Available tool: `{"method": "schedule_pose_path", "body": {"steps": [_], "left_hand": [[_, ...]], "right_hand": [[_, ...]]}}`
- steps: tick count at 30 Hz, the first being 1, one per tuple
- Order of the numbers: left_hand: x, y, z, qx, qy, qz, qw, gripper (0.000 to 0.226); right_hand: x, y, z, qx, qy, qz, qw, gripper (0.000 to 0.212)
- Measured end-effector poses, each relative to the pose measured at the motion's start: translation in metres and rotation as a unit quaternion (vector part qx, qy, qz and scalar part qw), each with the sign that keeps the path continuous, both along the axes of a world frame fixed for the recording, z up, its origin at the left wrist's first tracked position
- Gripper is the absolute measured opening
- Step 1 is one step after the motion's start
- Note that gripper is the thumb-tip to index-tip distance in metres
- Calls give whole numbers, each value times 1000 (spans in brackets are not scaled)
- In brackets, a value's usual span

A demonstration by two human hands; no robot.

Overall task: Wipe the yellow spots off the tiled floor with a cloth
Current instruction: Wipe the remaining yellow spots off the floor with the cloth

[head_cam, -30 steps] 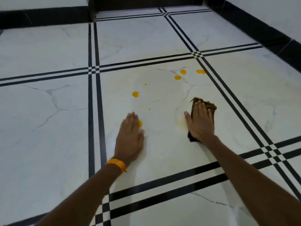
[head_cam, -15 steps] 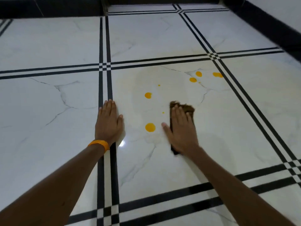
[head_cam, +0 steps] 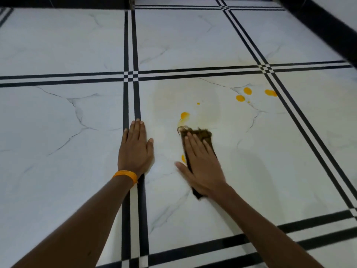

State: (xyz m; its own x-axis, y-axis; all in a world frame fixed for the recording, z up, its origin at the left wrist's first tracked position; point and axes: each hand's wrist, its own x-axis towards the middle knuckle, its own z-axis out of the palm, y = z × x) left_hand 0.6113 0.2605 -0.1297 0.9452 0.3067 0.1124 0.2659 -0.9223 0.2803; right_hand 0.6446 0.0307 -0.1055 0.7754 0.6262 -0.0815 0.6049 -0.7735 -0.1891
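Observation:
My right hand point(head_cam: 201, 167) lies flat on a dark brown cloth point(head_cam: 202, 133), pressing it onto the white marble floor tile point(head_cam: 251, 171). A yellow spot point(head_cam: 183, 158) peeks out at the cloth's left edge. Just beyond the cloth's far end lies a smeared yellow spot point(head_cam: 184, 115), with a tiny one point(head_cam: 198, 103) farther off. A group of three bigger yellow spots point(head_cam: 247, 91) sits toward the tile's far right corner. My left hand point(head_cam: 136, 149), an orange band at its wrist, rests flat and empty on the tile's left border.
Black double stripes point(head_cam: 131, 105) frame each tile. A pale yellowish haze point(head_cam: 170, 97) covers the far part of the tile. A black skirting point(head_cam: 328, 29) runs along the wall at the right and the back.
My right hand has slid the cloth left and forward over the nearest spot, smearing the spot beyond it. My left hand shifted left onto the stripe 1.0 s ago and has since stayed.

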Motion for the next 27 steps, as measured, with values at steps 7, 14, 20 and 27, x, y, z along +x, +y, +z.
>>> {"method": "schedule_pose_path", "body": {"steps": [7, 14, 20, 27], "left_hand": [[3, 1, -5, 6, -3, 7, 1000, 63], [2, 2, -2, 15, 10, -1, 1000, 64], [3, 0, -5, 16, 17, 8, 1000, 63], [3, 0, -1, 19, 21, -5, 1000, 66]], "right_hand": [[126, 38, -1, -3, -32, -186, 982, 94], [13, 62, 0, 18, -31, 66, 997, 76], [110, 26, 1, -12, -45, -155, 987, 83], [7, 18, -1, 5, -27, 143, 989, 80]]}}
